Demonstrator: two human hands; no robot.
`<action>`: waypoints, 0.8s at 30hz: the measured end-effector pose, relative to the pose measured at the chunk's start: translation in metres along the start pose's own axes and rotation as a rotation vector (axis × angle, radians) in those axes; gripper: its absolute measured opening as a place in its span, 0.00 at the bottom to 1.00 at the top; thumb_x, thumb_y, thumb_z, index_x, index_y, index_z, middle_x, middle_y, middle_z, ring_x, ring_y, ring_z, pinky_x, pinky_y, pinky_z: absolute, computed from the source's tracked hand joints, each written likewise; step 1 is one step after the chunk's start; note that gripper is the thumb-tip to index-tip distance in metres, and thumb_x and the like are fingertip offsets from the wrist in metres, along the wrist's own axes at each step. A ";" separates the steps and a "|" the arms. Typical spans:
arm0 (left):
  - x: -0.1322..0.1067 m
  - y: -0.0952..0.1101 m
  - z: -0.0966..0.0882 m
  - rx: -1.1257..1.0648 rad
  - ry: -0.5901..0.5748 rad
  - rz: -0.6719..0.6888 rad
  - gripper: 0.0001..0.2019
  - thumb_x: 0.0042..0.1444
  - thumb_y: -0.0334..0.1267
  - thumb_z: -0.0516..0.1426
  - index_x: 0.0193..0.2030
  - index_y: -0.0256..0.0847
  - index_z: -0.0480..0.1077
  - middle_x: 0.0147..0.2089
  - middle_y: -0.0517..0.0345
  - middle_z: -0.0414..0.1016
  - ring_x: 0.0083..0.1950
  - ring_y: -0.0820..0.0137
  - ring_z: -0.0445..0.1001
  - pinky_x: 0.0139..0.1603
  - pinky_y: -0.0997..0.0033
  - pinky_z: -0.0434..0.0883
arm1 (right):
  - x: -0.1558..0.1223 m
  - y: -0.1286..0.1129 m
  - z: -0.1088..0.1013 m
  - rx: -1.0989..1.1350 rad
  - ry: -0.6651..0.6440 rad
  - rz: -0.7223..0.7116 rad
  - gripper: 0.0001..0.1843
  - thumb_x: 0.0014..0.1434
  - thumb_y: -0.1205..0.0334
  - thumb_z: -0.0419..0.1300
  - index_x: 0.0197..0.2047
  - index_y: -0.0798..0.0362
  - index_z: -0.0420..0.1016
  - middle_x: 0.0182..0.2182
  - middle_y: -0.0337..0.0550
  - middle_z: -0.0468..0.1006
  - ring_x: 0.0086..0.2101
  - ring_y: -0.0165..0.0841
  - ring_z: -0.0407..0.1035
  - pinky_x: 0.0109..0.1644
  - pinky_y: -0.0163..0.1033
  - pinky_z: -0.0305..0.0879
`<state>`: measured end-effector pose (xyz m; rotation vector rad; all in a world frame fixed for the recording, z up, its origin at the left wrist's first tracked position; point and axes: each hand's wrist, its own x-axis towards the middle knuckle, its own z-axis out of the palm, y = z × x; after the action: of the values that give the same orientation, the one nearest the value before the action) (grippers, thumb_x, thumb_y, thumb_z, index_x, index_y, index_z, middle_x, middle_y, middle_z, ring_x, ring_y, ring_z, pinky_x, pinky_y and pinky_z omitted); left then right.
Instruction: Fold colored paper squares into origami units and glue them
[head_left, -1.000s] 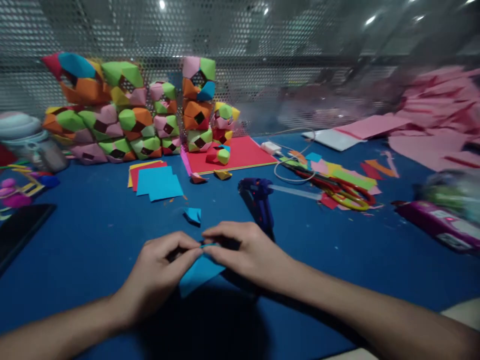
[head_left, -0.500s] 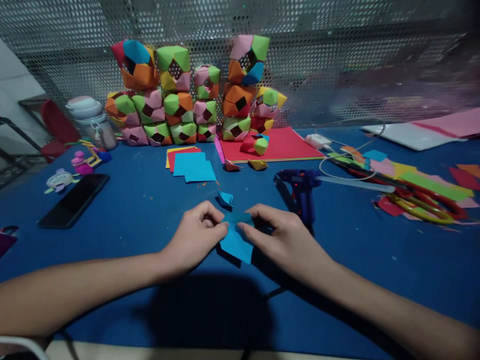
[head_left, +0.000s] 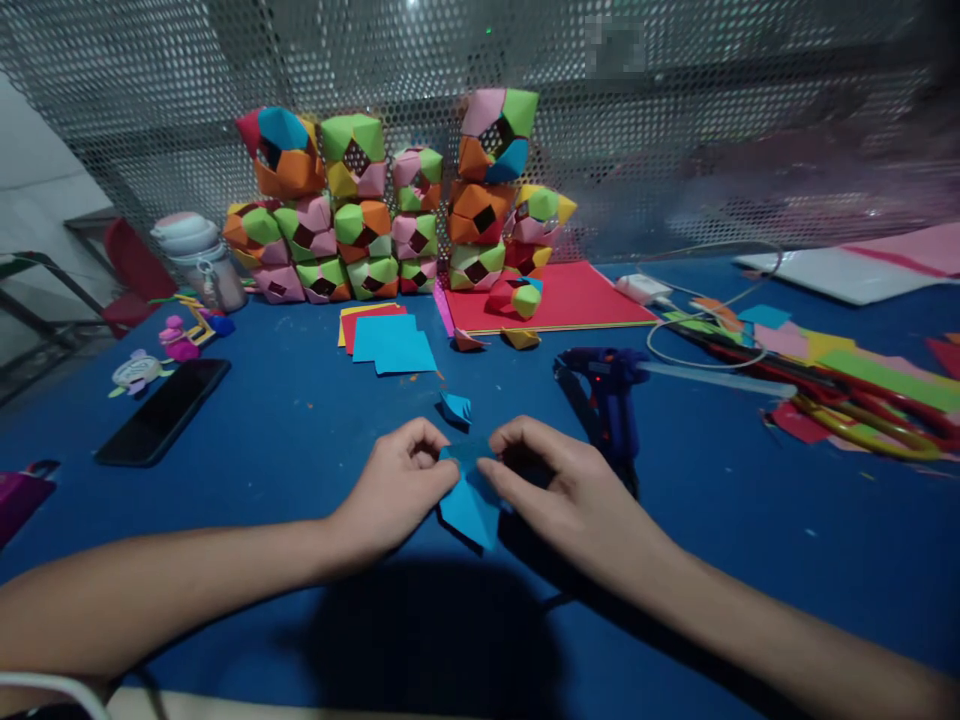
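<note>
A partly folded sheet of blue paper (head_left: 471, 505) is between my two hands, just above the blue table. My left hand (head_left: 401, 485) pinches its left edge between thumb and fingers. On the other side, my right hand (head_left: 559, 490) has thumb and fingertips closed on the paper's right edge. The fingertips behind the sheet are partly hidden. Right beyond it lies a small folded blue paper piece (head_left: 456, 408). Farther back, a stack of blue, red and yellow paper squares (head_left: 394, 343) rests on the table.
Folded paper blocks (head_left: 360, 230) stand stacked against the perforated metal screen. A blue glue gun (head_left: 611, 390) with a glue stick is right of my hands. Scissors (head_left: 870, 420) lie among paper scraps at far right. A phone (head_left: 165, 410) and a jar (head_left: 199, 260) are at left.
The blue paper has turned a little and its lower corner points more toward me. My fingers have shifted slightly along its edges. The whole view has tilted slightly.
</note>
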<state>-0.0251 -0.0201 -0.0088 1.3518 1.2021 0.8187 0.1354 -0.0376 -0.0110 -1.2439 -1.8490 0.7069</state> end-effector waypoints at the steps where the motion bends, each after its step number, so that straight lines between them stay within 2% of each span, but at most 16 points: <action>1: 0.000 0.000 0.000 0.015 0.011 0.004 0.04 0.44 0.32 0.55 0.27 0.36 0.62 0.20 0.69 0.58 0.20 0.81 0.55 0.21 0.81 0.53 | 0.000 -0.001 0.001 0.023 -0.007 0.026 0.04 0.54 0.63 0.55 0.31 0.52 0.62 0.22 0.35 0.66 0.23 0.27 0.61 0.25 0.31 0.58; 8: 0.000 -0.002 0.000 -0.051 0.020 0.017 0.04 0.45 0.31 0.54 0.27 0.37 0.61 0.24 0.66 0.62 0.25 0.79 0.60 0.25 0.79 0.59 | 0.002 0.009 0.006 -0.013 0.008 -0.009 0.03 0.55 0.68 0.52 0.31 0.52 0.63 0.20 0.32 0.62 0.21 0.26 0.56 0.24 0.31 0.55; 13: -0.001 -0.001 0.001 -0.075 0.015 0.004 0.05 0.44 0.31 0.55 0.25 0.38 0.60 0.22 0.67 0.61 0.24 0.79 0.59 0.25 0.79 0.57 | 0.004 0.012 0.004 0.005 0.027 -0.063 0.00 0.55 0.66 0.55 0.33 0.53 0.66 0.24 0.35 0.66 0.25 0.27 0.60 0.28 0.32 0.58; 19: -0.002 0.001 0.000 -0.048 0.005 0.005 0.03 0.45 0.29 0.54 0.26 0.37 0.61 0.22 0.67 0.61 0.25 0.79 0.58 0.26 0.78 0.56 | 0.004 0.013 0.002 0.062 0.014 -0.243 0.08 0.55 0.74 0.51 0.33 0.53 0.68 0.30 0.40 0.71 0.33 0.30 0.66 0.37 0.35 0.62; 24: -0.001 -0.001 -0.001 -0.056 -0.007 0.024 0.02 0.46 0.29 0.54 0.26 0.36 0.62 0.25 0.65 0.64 0.27 0.77 0.61 0.29 0.76 0.59 | 0.003 0.016 0.001 0.043 -0.007 -0.319 0.12 0.54 0.75 0.50 0.35 0.54 0.71 0.32 0.44 0.70 0.33 0.31 0.67 0.37 0.37 0.63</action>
<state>-0.0268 -0.0207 -0.0092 1.3245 1.1508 0.8579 0.1416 -0.0287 -0.0227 -0.8907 -1.9678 0.5713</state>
